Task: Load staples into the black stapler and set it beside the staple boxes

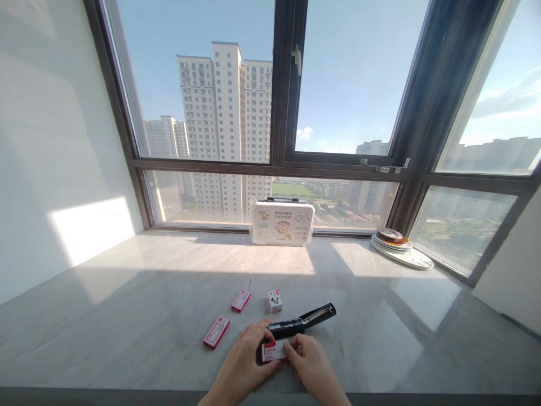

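This looks like a high-rise home, with a grey marbled ledge [147, 338], dark-framed glass windows [284, 113] and tall cream tower blocks [228, 101] outside.

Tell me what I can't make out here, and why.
Head view: right end of the held box, covered by the right hand.
Head view: left end of the black stapler, behind the left hand.
Head view: fine print on the nearer loose pink-and-white box, too small.
Head view: forearms, cut off by the bottom edge.
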Motion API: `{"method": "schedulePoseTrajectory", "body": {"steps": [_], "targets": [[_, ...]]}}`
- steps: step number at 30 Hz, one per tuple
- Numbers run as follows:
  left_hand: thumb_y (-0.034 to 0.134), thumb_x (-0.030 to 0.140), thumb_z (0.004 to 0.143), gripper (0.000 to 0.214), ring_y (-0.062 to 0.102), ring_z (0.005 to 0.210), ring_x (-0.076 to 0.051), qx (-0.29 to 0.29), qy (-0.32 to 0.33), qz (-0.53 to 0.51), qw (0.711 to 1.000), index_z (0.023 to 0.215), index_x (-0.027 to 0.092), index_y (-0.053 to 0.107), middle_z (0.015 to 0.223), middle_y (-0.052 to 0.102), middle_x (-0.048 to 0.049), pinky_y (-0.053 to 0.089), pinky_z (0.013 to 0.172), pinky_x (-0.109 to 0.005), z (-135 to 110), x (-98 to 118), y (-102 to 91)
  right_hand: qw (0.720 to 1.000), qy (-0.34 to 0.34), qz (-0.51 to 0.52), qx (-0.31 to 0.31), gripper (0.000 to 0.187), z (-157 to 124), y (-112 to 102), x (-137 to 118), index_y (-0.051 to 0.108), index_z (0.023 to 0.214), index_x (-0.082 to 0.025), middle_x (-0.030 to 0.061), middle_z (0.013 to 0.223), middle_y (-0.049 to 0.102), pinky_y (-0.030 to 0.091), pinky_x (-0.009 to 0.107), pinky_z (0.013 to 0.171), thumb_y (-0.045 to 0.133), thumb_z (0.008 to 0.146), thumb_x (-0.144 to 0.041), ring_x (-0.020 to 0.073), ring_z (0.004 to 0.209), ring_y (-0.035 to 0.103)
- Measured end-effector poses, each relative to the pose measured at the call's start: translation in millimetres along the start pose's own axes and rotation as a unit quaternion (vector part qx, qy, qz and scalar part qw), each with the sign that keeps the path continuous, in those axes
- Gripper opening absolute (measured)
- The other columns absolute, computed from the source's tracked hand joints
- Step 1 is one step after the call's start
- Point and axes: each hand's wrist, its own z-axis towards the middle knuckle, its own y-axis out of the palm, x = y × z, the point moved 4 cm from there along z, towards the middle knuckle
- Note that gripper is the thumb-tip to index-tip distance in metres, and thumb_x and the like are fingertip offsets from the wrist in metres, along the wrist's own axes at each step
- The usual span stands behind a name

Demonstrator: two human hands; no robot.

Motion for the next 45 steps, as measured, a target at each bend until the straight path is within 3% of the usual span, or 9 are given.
{"method": "schedulePoseTrajectory", "body": {"steps": [8, 12, 16, 20, 27, 33, 36, 39, 45], "targets": [[0.078, 0.031, 0.072, 0.026, 0.042, 0.143, -0.028, 0.003, -0.003, -0.027, 1.0, 0.096, 0.028, 0.069, 0.152, 0.049, -0.0039, 0.034, 0.119, -0.041, -3, -9, -3.6, 0.998, 0.019, -0.024, 0.046, 0.04, -3, -35, 15, 0.064, 0.069, -0.022, 0.0003, 0.052, 0.061, 0.033, 0.026, 0.05, 0.056, 0.083, -0.058, 0.0179, 0.05, 0.055], [0.079, 0.032, 0.072, 0.032, 0.043, 0.142, -0.028, 0.009, -0.005, -0.026, 1.0, 0.102, 0.03, 0.069, 0.151, 0.051, -0.0026, 0.034, 0.119, -0.041, -3, -13, -1.1, 0.993, -0.026, -0.074, 0.083, 0.035, -3, -48, 1, 0.068, 0.086, -0.023, -0.0003, 0.055, 0.062, 0.032, 0.027, 0.053, 0.053, 0.088, -0.055, 0.0193, 0.054, 0.057], [0.077, 0.035, 0.074, 0.038, 0.041, 0.144, -0.029, 0.005, -0.007, -0.018, 1.0, 0.111, 0.032, 0.069, 0.152, 0.049, -0.0028, 0.034, 0.12, -0.045, -3, -18, 3.3, 0.994, -0.083, -0.054, 0.044, 0.039, 2, -33, -29, 0.07, 0.107, -0.023, 0.0014, 0.061, 0.068, 0.035, 0.027, 0.055, 0.05, 0.091, -0.052, 0.0199, 0.058, 0.061], [0.078, 0.037, 0.074, 0.038, 0.041, 0.144, -0.03, -0.007, -0.005, -0.009, 1.0, 0.111, 0.032, 0.07, 0.153, 0.047, -0.0047, 0.03, 0.122, -0.048, -2, -21, 6.2, 0.998, -0.06, 0.012, 0.001, 0.042, 8, -7, -42, 0.072, 0.102, -0.02, 0.0019, 0.059, 0.067, 0.038, 0.026, 0.052, 0.052, 0.087, -0.054, 0.0185, 0.051, 0.059], [0.079, 0.034, 0.071, 0.041, 0.04, 0.144, -0.029, -0.012, -0.006, -0.009, 1.0, 0.11, 0.032, 0.072, 0.153, 0.047, -0.004, 0.027, 0.123, -0.045, 0, -16, 2.6, 0.997, -0.038, 0.059, 0.037, 0.037, 23, 18, -44, 0.067, 0.092, -0.018, -0.0029, 0.054, 0.06, 0.037, 0.024, 0.05, 0.06, 0.083, -0.053, 0.0145, 0.048, 0.051], [0.08, 0.03, 0.07, 0.04, 0.043, 0.142, -0.029, 0.004, 0.007, -0.029, 1.0, 0.108, 0.031, 0.072, 0.148, 0.054, -0.0019, 0.031, 0.121, -0.045, 0, -14, 0.7, 0.988, -0.131, -0.064, 0.046, 0.02, 21, 13, -71, 0.069, 0.089, -0.019, -0.0034, 0.057, 0.058, 0.033, 0.023, 0.055, 0.056, 0.089, -0.035, 0.0138, 0.056, 0.053], [0.081, 0.032, 0.068, 0.041, 0.046, 0.14, -0.031, 0.019, 0.008, -0.034, 0.999, 0.108, 0.03, 0.072, 0.148, 0.055, -0.0039, 0.035, 0.119, -0.046, -1, -15, 0.8, 0.976, -0.157, -0.154, -0.007, 0.013, 11, 7, -77, 0.071, 0.087, -0.021, -0.0034, 0.061, 0.061, 0.03, 0.023, 0.057, 0.06, 0.086, -0.028, 0.0127, 0.058, 0.054], [0.079, 0.03, 0.069, 0.034, 0.05, 0.137, -0.031, 0.033, 0.011, -0.032, 0.999, 0.102, 0.029, 0.073, 0.146, 0.057, -0.0044, 0.037, 0.117, -0.044, -1, -16, 0.8, 0.96, -0.161, -0.223, -0.052, 0.01, 5, 4, -73, 0.072, 0.081, -0.023, -0.0033, 0.064, 0.065, 0.028, 0.023, 0.058, 0.063, 0.08, -0.02, 0.0127, 0.061, 0.056], [0.078, 0.028, 0.069, 0.032, 0.05, 0.136, -0.029, 0.042, 0.019, -0.036, 0.998, 0.1, 0.029, 0.07, 0.143, 0.059, -0.0029, 0.037, 0.116, -0.041, -3, -16, -0.5, 0.96, -0.139, -0.237, -0.056, 0.013, 0, -1, -62, 0.075, 0.082, -0.026, -0.0015, 0.073, 0.071, 0.029, 0.025, 0.06, 0.063, 0.08, -0.022, 0.0156, 0.069, 0.063]]}}
